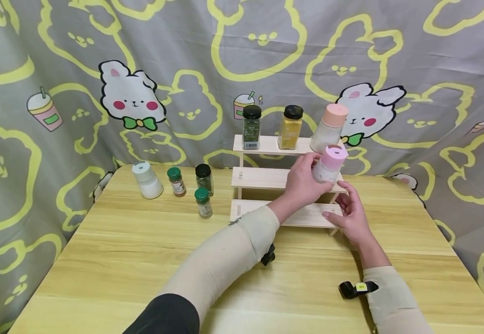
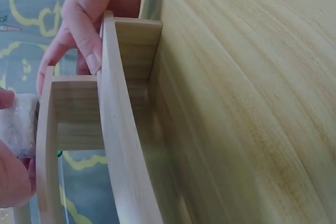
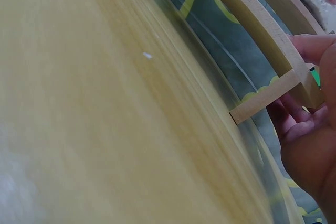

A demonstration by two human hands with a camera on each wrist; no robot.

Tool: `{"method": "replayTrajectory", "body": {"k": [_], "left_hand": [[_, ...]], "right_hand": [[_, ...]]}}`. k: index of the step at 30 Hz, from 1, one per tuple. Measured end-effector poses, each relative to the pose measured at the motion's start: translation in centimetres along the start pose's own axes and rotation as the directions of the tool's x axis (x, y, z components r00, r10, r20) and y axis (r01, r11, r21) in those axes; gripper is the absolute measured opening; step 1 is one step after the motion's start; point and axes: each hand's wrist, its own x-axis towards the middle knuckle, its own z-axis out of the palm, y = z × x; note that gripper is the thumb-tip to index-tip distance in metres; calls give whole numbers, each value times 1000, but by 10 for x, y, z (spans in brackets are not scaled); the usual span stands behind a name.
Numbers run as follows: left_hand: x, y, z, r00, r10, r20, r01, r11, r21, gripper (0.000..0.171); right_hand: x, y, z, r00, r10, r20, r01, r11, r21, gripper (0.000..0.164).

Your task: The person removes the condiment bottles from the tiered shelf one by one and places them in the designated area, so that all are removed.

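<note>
My left hand (image 1: pixel 304 181) holds a jar with a pink lid (image 1: pixel 329 163) at the right end of the middle tier of a wooden step rack (image 1: pixel 262 178). Whitish contents show through the jar (image 2: pixel 18 124) in the left wrist view; whether its base touches the tier I cannot tell. With the thumb on the lowest tier and fingers round its end, my right hand (image 1: pixel 352 218) grips the rack's right side. On the top tier stand a black-lidded jar of green herbs (image 1: pixel 251 130), a jar of yellow powder (image 1: pixel 290 129) and a peach-lidded jar (image 1: pixel 330 127).
Left of the rack, on the wooden table (image 1: pixel 141 260), stand a white-lidded jar (image 1: pixel 147 181), two green-lidded spice bottles, one farther back (image 1: pixel 177 182) and one nearer (image 1: pixel 203 204), and a black-lidded jar (image 1: pixel 204 178). A patterned curtain (image 1: pixel 191 41) hangs behind.
</note>
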Motion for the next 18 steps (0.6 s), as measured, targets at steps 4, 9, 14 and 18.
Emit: {"method": "replayTrajectory", "body": {"k": [4, 9, 14, 18], "left_hand": [[-2, 2, -8, 1000, 19, -5, -19, 1000, -7, 69], [-5, 3, -20, 999, 44, -16, -44, 999, -20, 68], [-8, 6, -35, 996, 86, -35, -87, 995, -48, 68], [-12, 10, -49, 993, 112, -46, -116, 990, -77, 69]], "right_hand": [[0, 0, 1, 1000, 1, 1, -1, 1000, -3, 94], [1, -1, 1, 1000, -2, 5, 2, 1000, -4, 94], [0, 0, 1, 1000, -10, 21, 10, 1000, 22, 95], [0, 1, 1, 1000, -19, 21, 18, 999, 34, 96]]}}
